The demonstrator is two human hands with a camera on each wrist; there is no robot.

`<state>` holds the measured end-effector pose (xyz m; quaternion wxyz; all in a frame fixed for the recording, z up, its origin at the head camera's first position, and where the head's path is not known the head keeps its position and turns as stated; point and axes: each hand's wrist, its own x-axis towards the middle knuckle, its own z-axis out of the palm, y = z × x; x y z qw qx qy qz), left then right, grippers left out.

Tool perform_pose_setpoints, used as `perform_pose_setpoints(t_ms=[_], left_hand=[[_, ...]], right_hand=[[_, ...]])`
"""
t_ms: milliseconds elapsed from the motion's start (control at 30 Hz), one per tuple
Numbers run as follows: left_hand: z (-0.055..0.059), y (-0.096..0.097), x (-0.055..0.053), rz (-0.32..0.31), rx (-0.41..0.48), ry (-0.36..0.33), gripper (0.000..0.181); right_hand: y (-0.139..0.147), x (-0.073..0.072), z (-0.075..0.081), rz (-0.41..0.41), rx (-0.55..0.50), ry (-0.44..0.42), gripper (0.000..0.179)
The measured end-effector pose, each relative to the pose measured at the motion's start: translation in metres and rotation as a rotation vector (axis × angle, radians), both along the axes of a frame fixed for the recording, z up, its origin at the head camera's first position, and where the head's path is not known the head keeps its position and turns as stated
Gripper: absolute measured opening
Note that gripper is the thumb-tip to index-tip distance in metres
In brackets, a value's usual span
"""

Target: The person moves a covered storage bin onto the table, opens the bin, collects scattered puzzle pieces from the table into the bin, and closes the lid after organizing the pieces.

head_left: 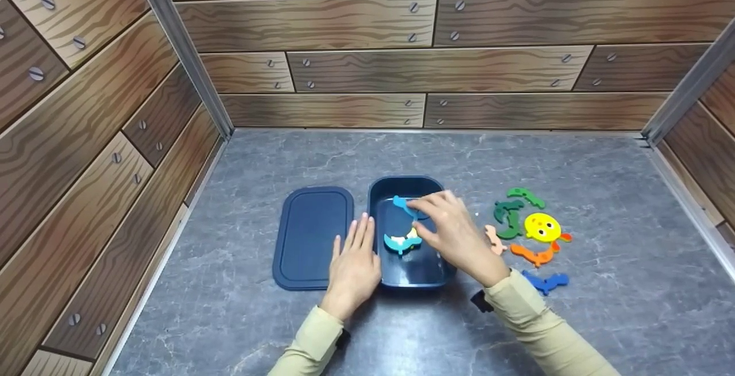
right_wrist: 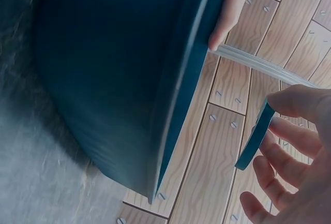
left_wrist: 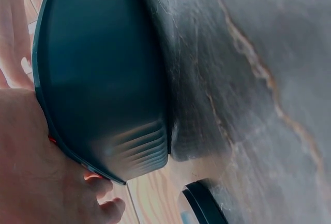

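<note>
A dark blue rectangular container (head_left: 416, 275) stands on the table in the head view. Over its inside, my right hand (head_left: 451, 224) pinches a light blue curved flat piece (head_left: 402, 205) between thumb and fingers. The right wrist view has this piece (right_wrist: 256, 137) edge-on, higher than the container rim. In the container lies a turquoise curved piece (head_left: 400, 244) with white and yellow parts beside it. With fingers straight, my left hand (head_left: 354, 272) rests at the container's left rim. From the left wrist, the container's outer wall (left_wrist: 103, 53) fills much of the view.
Left of the container lies a flat dark blue lid (head_left: 313, 238). On the right are several loose pieces, among them a round yellow face (head_left: 542, 227), green curves (head_left: 525, 196), an orange curve (head_left: 534, 254), a peach piece (head_left: 494, 240) and a blue one (head_left: 548, 282). Wood-patterned walls (head_left: 356, 72) border the table.
</note>
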<state>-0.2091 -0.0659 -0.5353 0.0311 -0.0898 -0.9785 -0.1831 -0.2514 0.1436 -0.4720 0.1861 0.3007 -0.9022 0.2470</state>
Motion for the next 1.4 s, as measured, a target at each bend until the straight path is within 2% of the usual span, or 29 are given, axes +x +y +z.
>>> perform_pose_setpoints(t_ms=[333,567,1167,1400], left_hand=[[0.001,0.0,0.0,0.0,0.002,0.008,0.061],[-0.001,0.001,0.001,-0.005,0.015,0.019,0.061],[-0.001,0.0,0.002,0.008,0.004,-0.001,0.062],[-0.001,0.0,0.0,0.007,0.017,0.01,0.061]], right_hand=[[-0.008,0.001,-0.008,0.012,-0.021,-0.011,0.036],[-0.009,0.003,-0.013,0.033,-0.04,-0.027,0.043],[0.008,0.01,-0.017,-0.036,-0.148,-0.094,0.036],[0.019,0.01,-0.017,-0.079,-0.171,-0.084,0.036]])
